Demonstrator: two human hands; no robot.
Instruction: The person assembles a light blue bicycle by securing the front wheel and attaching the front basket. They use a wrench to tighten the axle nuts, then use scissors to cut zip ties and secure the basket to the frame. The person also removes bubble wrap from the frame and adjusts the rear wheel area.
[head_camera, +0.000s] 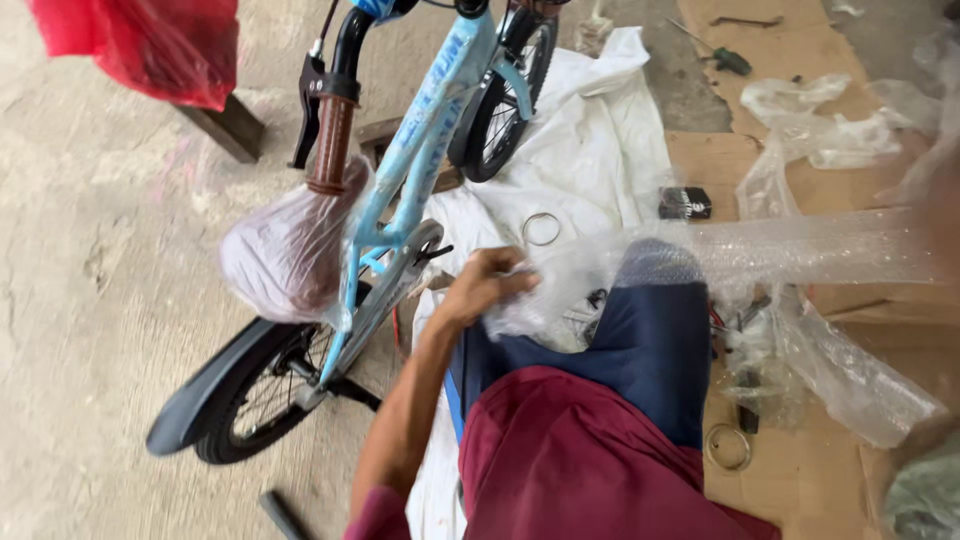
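- My left grip (485, 283) was closed on a bunch of clear bubble wrap (800, 245), fingers curled over the crumpled end by my knee.
- Right hand wasn't in view, so can't say open or shut.
- The wrap ran from that fist out to the right as a long loose band, across my blue trouser leg (650, 340) and over the cardboard (800, 480) on the floor.
- Handling, my guess: v. light, soft, floppy, no stiffness at all; a bit slick, so it'd slide thru a slack hold. Not fragile, tho it could snag or tear on metal bits.
- Best hold, I judged: a gathered handful near the bunched end, as I had it, not a flat single layer.
- Just left of my hand stood the small light-blue bike frame (420, 150), with its saddle (290, 255) bagged in plastic, brown handlebar grip (330, 140) above it.
- Black rear tyre + mudguard (215, 390) sat lower left on concrete.
- White sheet (590, 150) lay under the front wheel; metal ring (541, 229) on it, another ring (728, 447) on the cardboard.
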